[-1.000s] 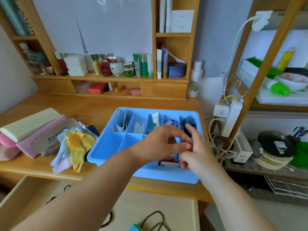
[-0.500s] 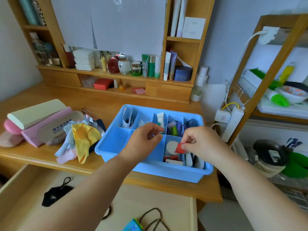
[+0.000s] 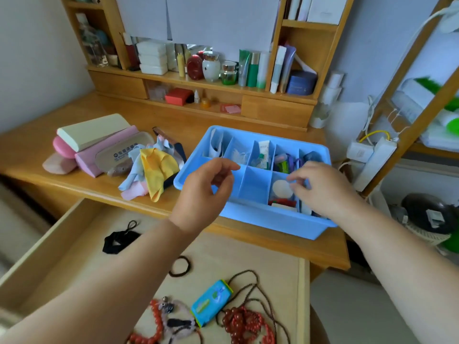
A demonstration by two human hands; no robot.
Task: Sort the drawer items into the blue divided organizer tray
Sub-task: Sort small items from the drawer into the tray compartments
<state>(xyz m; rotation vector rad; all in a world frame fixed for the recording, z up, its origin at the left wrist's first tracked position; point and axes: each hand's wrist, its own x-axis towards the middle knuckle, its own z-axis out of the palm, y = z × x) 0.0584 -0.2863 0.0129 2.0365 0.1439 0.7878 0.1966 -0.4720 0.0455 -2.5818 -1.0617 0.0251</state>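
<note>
Our right hand [image 3: 320, 187] hides front-right compartments of blue organizer tray [image 3: 248, 214]; fingertip contents too blurred for us to tell. Red bead strands [image 3: 244, 324] cut off by bottom edge. Right-side shelf items [image 3: 427, 95] motion-blurred.

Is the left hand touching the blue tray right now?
Cannot tell. In the head view the left hand hangs loosely curled in front of the blue organizer tray, overlapping its near-left compartments, so no gap or contact shows plainly.

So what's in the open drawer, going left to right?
Black cloth → black hair tie → blue packet → red beads.
</note>
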